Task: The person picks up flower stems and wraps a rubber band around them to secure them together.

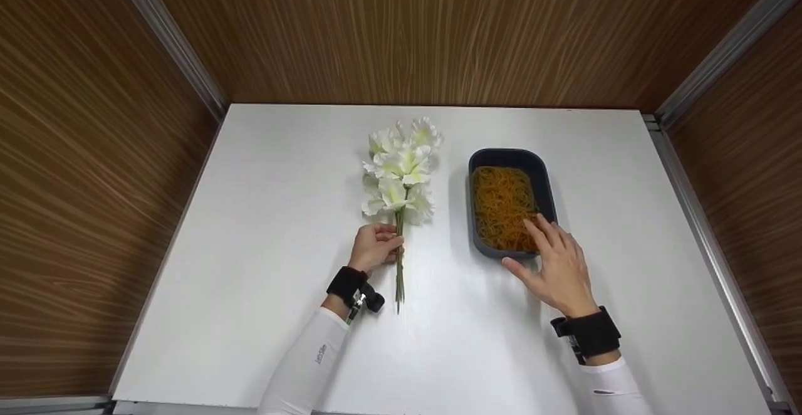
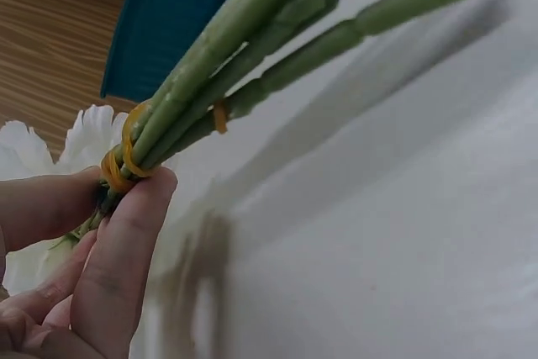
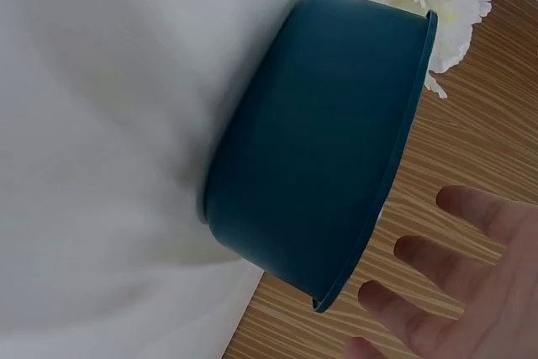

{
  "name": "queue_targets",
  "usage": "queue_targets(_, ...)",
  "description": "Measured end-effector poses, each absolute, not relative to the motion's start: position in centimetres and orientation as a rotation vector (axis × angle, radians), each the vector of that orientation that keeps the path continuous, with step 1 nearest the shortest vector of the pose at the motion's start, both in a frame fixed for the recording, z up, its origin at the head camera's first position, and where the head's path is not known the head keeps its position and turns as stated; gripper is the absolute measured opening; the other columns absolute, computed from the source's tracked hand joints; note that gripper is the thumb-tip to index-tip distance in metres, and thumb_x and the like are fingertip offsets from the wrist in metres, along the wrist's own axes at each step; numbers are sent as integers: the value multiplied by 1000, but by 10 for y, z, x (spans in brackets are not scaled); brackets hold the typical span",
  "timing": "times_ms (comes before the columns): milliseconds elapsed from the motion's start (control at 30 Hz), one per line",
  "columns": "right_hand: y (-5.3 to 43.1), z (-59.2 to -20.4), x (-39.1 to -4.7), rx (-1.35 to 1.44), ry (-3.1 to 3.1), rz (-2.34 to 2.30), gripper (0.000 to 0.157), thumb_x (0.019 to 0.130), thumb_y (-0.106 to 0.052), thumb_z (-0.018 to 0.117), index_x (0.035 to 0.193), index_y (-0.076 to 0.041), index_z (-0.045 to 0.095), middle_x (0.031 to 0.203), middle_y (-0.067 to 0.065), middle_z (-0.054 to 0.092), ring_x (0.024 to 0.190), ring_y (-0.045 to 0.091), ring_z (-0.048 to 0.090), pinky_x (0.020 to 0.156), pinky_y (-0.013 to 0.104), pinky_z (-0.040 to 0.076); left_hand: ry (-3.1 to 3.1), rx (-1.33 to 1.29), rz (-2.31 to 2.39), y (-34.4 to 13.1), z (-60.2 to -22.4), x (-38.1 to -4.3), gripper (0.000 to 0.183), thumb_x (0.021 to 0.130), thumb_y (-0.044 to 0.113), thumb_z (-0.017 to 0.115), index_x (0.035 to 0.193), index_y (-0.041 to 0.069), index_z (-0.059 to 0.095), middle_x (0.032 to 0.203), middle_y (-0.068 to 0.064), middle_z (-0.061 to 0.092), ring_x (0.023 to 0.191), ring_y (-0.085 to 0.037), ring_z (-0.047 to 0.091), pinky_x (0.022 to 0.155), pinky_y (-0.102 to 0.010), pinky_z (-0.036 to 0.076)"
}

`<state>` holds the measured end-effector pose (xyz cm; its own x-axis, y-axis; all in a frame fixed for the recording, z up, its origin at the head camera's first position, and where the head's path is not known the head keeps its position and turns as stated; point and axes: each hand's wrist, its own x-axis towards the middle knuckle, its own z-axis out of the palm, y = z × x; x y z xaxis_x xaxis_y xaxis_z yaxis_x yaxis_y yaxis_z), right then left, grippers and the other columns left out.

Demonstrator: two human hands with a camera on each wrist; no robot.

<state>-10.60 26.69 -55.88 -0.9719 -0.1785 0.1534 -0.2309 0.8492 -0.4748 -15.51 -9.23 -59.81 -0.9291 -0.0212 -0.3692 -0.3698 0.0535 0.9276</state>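
A bunch of white artificial flowers (image 1: 401, 167) lies with its blooms toward the back of the table. My left hand (image 1: 374, 246) pinches its green stems (image 1: 400, 277) below the blooms, between thumb and fingers. In the left wrist view, yellow-orange rubber bands (image 2: 126, 153) loop around the stems right at the fingertips, and a small band end (image 2: 220, 115) sticks out farther along. My right hand (image 1: 559, 274) hovers over the near right corner of a dark blue bin (image 1: 544, 173), its fingers spread and holding nothing. Many loose rubber bands (image 1: 501, 205) fill much of the bin.
The white table (image 1: 269, 227) is enclosed by wood-grain panels (image 1: 401, 32) at the back and both sides. Metal rails (image 1: 708, 214) run along the side edges. The bin stands to the right of the flowers, a gap of bare tabletop between them.
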Motion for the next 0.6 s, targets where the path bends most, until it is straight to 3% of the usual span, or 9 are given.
queue_targets(433,265,-560,-105,301,-2934,798,86,91,-50,75,160,-10,42,169,19,36,154,51,30,121,74,21,2037,-447,1937,-91,-604,-156,28,93,2,75,120,-4,68,84,0,66,63,-8,68,56,-22,58)
queue_targets(600,264,-558,-105,300,-2911,807,86,91,-49,76,160,-10,43,168,20,38,154,50,32,122,73,22,2082,-442,1955,-92,-601,-153,31,93,4,77,120,-8,67,87,-3,70,68,-10,69,64,-24,61)
